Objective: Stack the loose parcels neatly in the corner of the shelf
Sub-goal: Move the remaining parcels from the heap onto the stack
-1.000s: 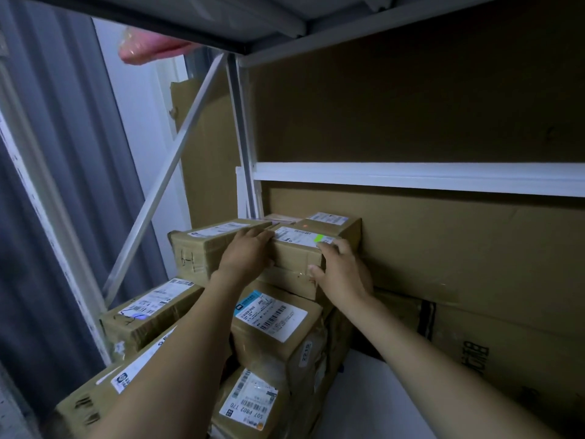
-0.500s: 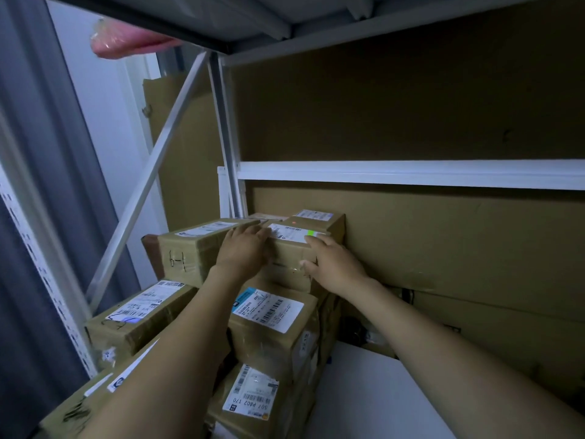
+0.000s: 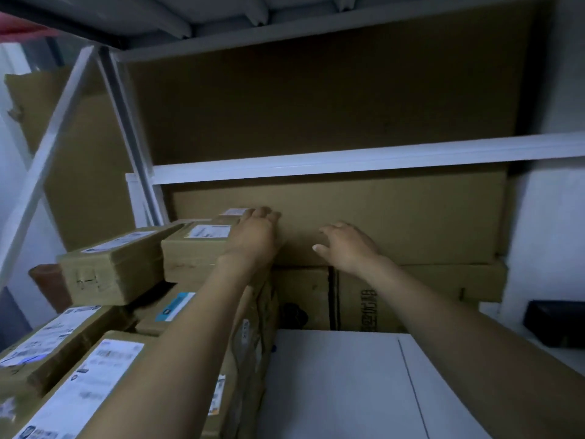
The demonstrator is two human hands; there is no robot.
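Observation:
Several brown parcels with white labels are stacked in the shelf's left corner. The top parcel (image 3: 194,253) lies beside a second one (image 3: 110,269) that sits slightly askew. My left hand (image 3: 256,237) lies on the top parcel's right end, its fingers curled over the far edge. Apart from the stack, my right hand (image 3: 346,245) hovers with fingers loosely spread, holding nothing, in front of the big flat carton (image 3: 411,217). Lower parcels (image 3: 50,340) and a blue-labelled one (image 3: 172,307) lie under my left arm.
The white shelf board (image 3: 348,391) lies to the right of the stack. Flat cartons (image 3: 443,280) lean on the back wall behind a white rail (image 3: 348,160). A diagonal brace (image 3: 47,147) crosses the left side. A black object (image 3: 554,324) sits at the far right.
My right hand has let go of the top parcel and moved right. My left hand has slid right to that parcel's right end. The view has swung right.

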